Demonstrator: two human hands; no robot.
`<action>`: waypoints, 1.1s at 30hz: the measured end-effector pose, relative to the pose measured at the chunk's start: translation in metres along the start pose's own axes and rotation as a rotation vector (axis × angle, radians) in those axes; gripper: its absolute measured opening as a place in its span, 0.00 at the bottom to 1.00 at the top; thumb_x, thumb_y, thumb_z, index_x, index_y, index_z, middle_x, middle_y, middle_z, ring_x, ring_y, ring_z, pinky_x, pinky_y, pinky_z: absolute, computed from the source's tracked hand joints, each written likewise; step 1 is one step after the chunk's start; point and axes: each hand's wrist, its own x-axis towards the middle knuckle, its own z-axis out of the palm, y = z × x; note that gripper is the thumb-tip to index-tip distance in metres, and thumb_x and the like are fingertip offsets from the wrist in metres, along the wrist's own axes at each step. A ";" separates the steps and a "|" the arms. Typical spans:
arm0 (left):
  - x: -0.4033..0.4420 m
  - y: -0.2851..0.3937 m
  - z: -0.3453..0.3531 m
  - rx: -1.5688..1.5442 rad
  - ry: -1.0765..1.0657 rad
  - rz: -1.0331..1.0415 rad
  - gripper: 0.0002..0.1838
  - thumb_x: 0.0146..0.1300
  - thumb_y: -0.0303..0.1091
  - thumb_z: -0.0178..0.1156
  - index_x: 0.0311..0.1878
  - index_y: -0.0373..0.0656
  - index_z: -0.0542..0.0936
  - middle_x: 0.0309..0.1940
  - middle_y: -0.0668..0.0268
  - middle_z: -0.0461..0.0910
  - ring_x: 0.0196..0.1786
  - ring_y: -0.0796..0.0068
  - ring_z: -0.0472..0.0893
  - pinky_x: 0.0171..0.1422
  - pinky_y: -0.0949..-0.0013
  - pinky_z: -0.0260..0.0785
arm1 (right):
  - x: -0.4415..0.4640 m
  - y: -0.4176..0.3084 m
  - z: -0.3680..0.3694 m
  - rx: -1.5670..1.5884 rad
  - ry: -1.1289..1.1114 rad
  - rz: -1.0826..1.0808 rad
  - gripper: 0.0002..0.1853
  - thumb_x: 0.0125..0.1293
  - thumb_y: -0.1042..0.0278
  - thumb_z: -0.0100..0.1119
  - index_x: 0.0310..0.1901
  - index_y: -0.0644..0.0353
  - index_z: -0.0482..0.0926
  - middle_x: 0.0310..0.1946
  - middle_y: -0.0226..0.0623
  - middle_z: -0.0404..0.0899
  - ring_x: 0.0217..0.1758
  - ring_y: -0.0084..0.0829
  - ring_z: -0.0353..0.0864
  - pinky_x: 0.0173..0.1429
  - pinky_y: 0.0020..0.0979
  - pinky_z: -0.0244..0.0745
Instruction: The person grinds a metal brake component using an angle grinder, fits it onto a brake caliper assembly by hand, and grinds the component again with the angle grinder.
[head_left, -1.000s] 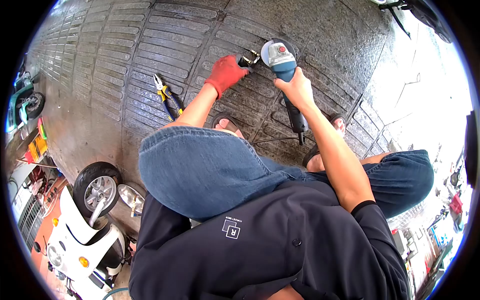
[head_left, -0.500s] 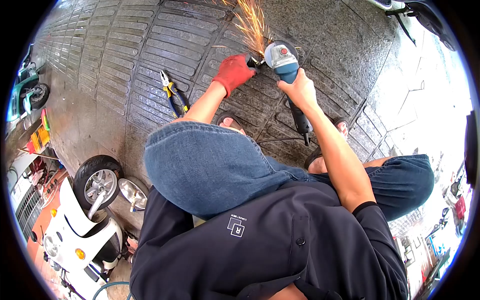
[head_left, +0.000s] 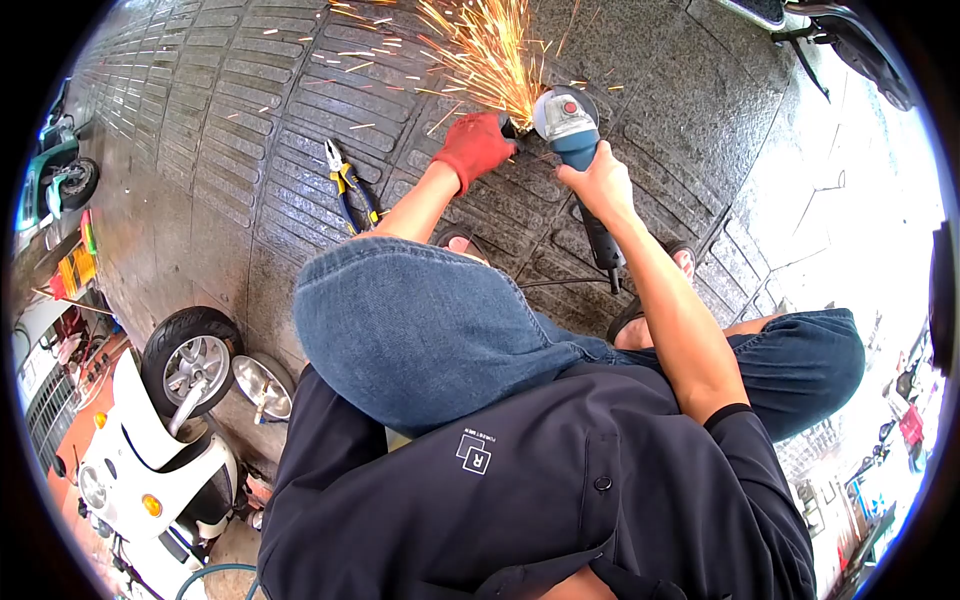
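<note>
My right hand, bare, is wrapped round the teal body of an angle grinder. The grinder's disc and metal head point away from me, and its dark rear end trails a cord. In a red glove, my left hand is closed on a small dark piece beside the disc; its kind cannot be made out. Bright orange sparks spray from the contact point, up and to the left. On the floor left of the gloved hand lie pliers with blue and yellow handles, jaws slightly apart.
Wet grooved paving spreads under everything. A white scooter with its front wheel stands at lower left, a round headlamp next to it. The grinder's cord runs between my sandalled feet. Part of another motorbike shows at upper right.
The spark spray has grown much wider and denser, with streaks now reaching farther left. My gloved hand has shifted slightly right, toward the disc. The grinder has barely moved.
</note>
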 end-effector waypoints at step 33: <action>0.006 -0.005 0.007 0.046 -0.014 -0.009 0.24 0.50 0.45 0.65 0.48 0.41 0.79 0.41 0.48 0.81 0.47 0.49 0.79 0.54 0.55 0.70 | 0.001 0.003 -0.002 0.018 -0.033 -0.038 0.34 0.46 0.49 0.65 0.45 0.70 0.68 0.35 0.61 0.80 0.41 0.54 0.82 0.46 0.45 0.78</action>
